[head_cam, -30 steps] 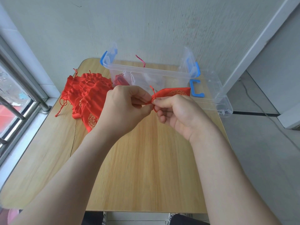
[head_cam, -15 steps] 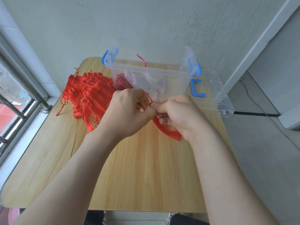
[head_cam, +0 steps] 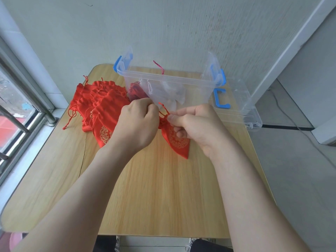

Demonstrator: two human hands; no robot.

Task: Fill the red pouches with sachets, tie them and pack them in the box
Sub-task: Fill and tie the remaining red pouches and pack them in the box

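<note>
A red pouch [head_cam: 177,142] with a gold pattern hangs between my hands above the wooden table [head_cam: 154,197], its gathered neck up and its body pointing down toward me. My left hand [head_cam: 138,122] pinches the red drawstring at the neck from the left. My right hand [head_cam: 196,124] pinches the drawstring from the right, thumb and forefinger together. A loop of cord [head_cam: 163,108] sticks up between them. Behind stands a clear plastic box [head_cam: 169,82] with blue latches; white sachets and a dark red pouch [head_cam: 136,90] lie inside it.
A heap of flat red pouches [head_cam: 98,106] lies on the table's left, next to the box. The box's clear lid [head_cam: 238,106] with a blue handle rests at the right rear edge. A window rail runs along the left and a wall stands behind.
The pouch swung from lying level toward the box to hanging down between my hands. Both hands stayed close together on the drawstring and sank slightly toward the table.
</note>
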